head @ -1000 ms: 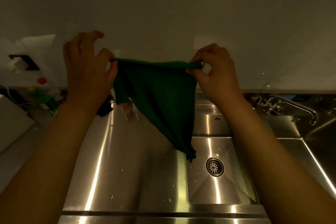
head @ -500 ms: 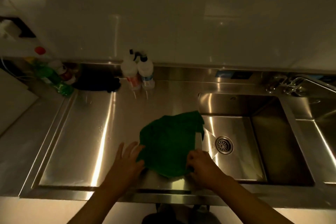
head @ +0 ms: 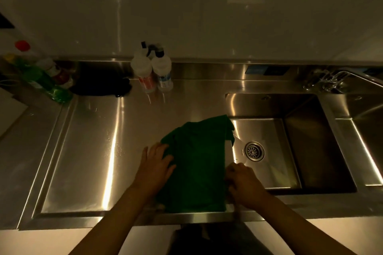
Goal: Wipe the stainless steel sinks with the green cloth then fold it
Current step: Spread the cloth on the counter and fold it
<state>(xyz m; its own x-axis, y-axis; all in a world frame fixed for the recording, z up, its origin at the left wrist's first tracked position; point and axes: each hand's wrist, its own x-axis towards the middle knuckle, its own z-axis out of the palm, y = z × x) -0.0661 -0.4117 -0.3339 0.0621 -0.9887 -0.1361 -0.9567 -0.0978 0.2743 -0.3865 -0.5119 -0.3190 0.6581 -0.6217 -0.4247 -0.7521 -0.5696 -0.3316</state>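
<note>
The green cloth (head: 196,163) lies spread on the steel drainboard, its far right corner hanging over the rim of the left sink (head: 269,107). My left hand (head: 154,166) rests flat on the cloth's left edge, fingers straight. My right hand (head: 243,184) sits at the cloth's near right edge, fingers curled at the fabric; whether they pinch it is hard to tell. A second sink (head: 364,114) shows at the far right.
Two white spray bottles (head: 153,72) stand at the back of the drainboard (head: 93,141). A dark cloth (head: 99,83) and green and red bottles (head: 47,83) crowd the back left corner. The tap (head: 339,78) stands behind the sinks. A drain (head: 254,150) lies in the left sink.
A second ago both hands held the cloth up by its top corners. It has since been laid flat on the drainboard, and my hands now smooth its near edges.
</note>
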